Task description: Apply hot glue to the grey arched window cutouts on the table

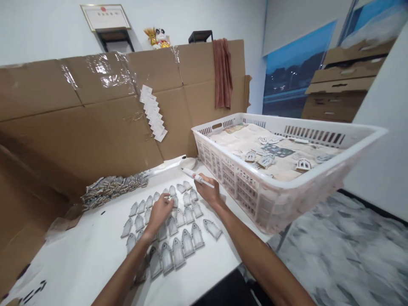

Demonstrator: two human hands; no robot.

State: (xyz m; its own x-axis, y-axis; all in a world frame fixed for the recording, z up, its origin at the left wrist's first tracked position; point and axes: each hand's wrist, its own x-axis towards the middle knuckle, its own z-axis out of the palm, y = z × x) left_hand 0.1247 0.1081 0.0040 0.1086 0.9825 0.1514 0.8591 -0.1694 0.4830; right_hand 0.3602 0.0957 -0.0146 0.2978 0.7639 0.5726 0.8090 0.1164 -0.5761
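Rows of small grey-and-white arch-shaped pieces (178, 253), each with a small ring-like top, lie flat on the white table (83, 250). Over the middle rows is my left hand (162, 208), its fingers apart and its fingertips at the edge of one arch-shaped piece (174, 201). My right hand (208, 191) is closed around a white marker pen (198, 177) with red print, beyond the right end of the rows. The pen's tip points up and left, apart from the pieces. One tilted piece (212, 229) lies separately at the right.
A white plastic basket (229, 165) with cloth and more pieces stands at the right. Behind the table rises a cardboard wall (105, 131) with tags and a brown towel (222, 72). A heap of pieces (114, 189) lies at the back left; a tape roll (188, 162) sits at the back.
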